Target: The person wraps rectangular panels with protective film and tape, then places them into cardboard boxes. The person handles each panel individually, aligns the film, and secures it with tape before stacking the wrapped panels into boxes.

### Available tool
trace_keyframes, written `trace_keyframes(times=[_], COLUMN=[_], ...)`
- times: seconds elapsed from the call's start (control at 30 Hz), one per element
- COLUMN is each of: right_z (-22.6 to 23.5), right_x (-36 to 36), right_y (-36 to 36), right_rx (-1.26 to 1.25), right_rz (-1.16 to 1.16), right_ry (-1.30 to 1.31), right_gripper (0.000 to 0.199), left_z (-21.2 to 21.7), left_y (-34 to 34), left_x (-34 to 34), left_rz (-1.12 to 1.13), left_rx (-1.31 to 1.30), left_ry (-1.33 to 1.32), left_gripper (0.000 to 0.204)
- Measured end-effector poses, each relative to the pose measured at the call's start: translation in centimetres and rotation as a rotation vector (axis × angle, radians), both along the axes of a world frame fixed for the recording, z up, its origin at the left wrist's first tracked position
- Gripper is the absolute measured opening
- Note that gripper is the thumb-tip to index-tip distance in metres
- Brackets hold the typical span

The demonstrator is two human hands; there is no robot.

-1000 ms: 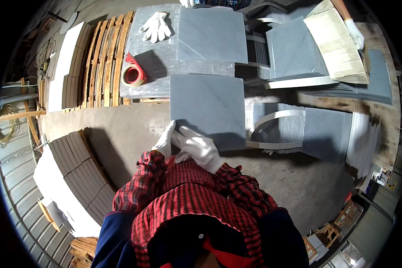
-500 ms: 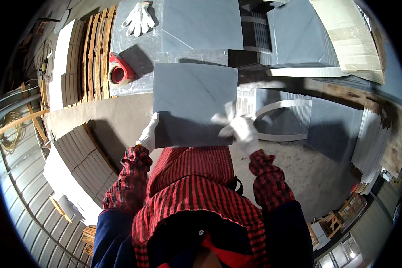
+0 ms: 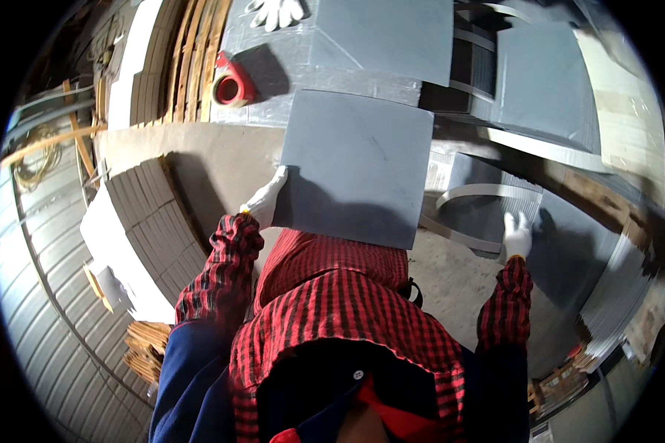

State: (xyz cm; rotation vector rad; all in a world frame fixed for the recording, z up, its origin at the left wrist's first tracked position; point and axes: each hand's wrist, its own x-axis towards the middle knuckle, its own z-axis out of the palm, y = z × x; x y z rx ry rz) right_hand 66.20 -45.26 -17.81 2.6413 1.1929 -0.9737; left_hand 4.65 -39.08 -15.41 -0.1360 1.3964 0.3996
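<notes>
A square grey tile point(image 3: 358, 155) with faint veins lies in front of my body, its near edge by the checked apron point(image 3: 325, 280). My left hand point(image 3: 268, 199), in a white glove, grips the tile's left edge; the fingers under it are hidden. Off to the right, my gloved right hand point(image 3: 517, 235) has its fingers apart and holds nothing. It is beside a row of upright grey tiles point(image 3: 523, 198), near a pale curved strip point(image 3: 480, 190). I cannot tell whether it touches them.
A red tape dispenser point(image 3: 233, 83) and a white glove point(image 3: 275, 11) lie on the plastic-wrapped surface point(image 3: 262, 114) ahead. Another grey tile point(image 3: 384, 37) is beyond mine. White stacked slabs point(image 3: 137, 221) stand at left, a wooden pallet point(image 3: 199, 59) at far left, more tiles point(image 3: 543, 85) at far right.
My right hand has left the tile's right side and moved right to the upright tiles. The left hand keeps its grip. The whole view has shifted and turned slightly.
</notes>
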Motion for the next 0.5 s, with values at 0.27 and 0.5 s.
trace_keyframes(times=[0.27,0.5], right_z=[4.9,4.6], right_x=[-25.1,-34.9], right_y=[7.2,10.3], right_rx=[0.714,0.719], right_rz=[0.671,1.257], right_ry=[0.078,0.311], right_gripper=[0.067,0.06], left_z=[1.3,1.9], left_y=[-1.5,-1.7], left_x=[0.7,2.0], left_rz=[-0.025,-0.02], left_rx=[0.079,0.154], left_ry=[0.059,0.066], left_gripper=[0.059,0.055])
